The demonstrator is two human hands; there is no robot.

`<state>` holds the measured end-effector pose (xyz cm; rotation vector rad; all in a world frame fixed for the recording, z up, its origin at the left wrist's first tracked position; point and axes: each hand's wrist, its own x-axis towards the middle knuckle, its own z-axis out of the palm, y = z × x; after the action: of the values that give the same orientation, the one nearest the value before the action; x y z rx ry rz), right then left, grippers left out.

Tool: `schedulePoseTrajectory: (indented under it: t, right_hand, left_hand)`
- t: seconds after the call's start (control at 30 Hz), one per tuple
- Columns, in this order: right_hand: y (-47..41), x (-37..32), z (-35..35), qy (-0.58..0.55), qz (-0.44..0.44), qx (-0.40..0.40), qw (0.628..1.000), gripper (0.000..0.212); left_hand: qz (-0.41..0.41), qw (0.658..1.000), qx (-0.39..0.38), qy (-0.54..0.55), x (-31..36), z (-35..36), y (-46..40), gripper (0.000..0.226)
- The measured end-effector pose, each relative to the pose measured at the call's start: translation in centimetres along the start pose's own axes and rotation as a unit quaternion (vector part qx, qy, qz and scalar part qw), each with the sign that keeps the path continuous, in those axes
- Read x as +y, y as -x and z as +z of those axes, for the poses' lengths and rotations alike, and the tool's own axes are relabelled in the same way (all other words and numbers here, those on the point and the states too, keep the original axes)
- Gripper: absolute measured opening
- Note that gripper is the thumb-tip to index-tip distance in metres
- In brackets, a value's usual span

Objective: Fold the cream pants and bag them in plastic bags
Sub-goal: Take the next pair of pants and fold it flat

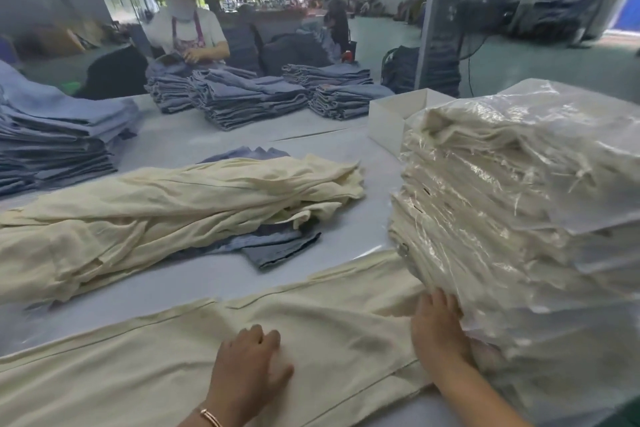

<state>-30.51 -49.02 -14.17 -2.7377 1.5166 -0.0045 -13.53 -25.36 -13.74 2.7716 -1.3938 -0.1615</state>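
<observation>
A pair of cream pants [145, 360] lies spread flat along the near edge of the table. My left hand [251, 362] rests on the cloth near its middle with the fingers bent down onto it. My right hand [437, 326] lies flat on the pants at their right end, fingers straight against the foot of a tall stack of bagged cream pants [512, 218] in clear plastic. A loose heap of unfolded cream pants [166, 211] lies behind, at the left.
Blue-grey garments [277, 246] poke out under the cream heap. Stacks of folded blue-grey pants [242, 97] stand at the far side and at the left [52, 142]. A white box [391, 121] sits behind the bagged stack. A person [187, 31] works across the table.
</observation>
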Motion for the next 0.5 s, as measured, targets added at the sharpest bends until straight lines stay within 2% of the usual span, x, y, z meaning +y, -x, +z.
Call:
schedulePoseTrajectory:
  t: [0.07,0.13,0.17,0.27,0.37,0.5]
  right_hand:
    - [-0.7,-0.3,0.2,-0.01,-0.042,0.019,0.999,0.049]
    - [-1.6,-0.5,0.2,-0.042,-0.022,-0.004,0.999,0.071]
    - [-2.2,-0.5,0.3,-0.057,-0.006,-0.018,0.998,0.075]
    - [-3.5,-1.1,0.0,-0.127,0.044,-0.07,0.988,0.067]
    - [-4.7,-1.2,-1.0,-0.176,0.099,-0.137,0.97,0.069]
    - [-4.9,-1.0,-1.6,-0.09,0.104,-0.172,0.975,0.053]
  left_hand:
    - [-0.064,0.998,-0.028,0.001,-0.5,0.9,-0.7,0.065]
    - [-0.099,0.993,-0.058,0.027,-1.0,0.8,-0.9,0.078]
    - [-0.104,0.992,-0.069,0.033,-1.1,0.7,-0.9,0.082]
    - [-0.109,0.988,-0.092,0.057,-1.4,0.5,-0.6,0.093]
    - [-0.104,0.987,-0.096,0.08,-1.4,0.6,0.1,0.107]
    - [-0.115,0.985,-0.077,0.103,-1.2,1.0,0.8,0.111]
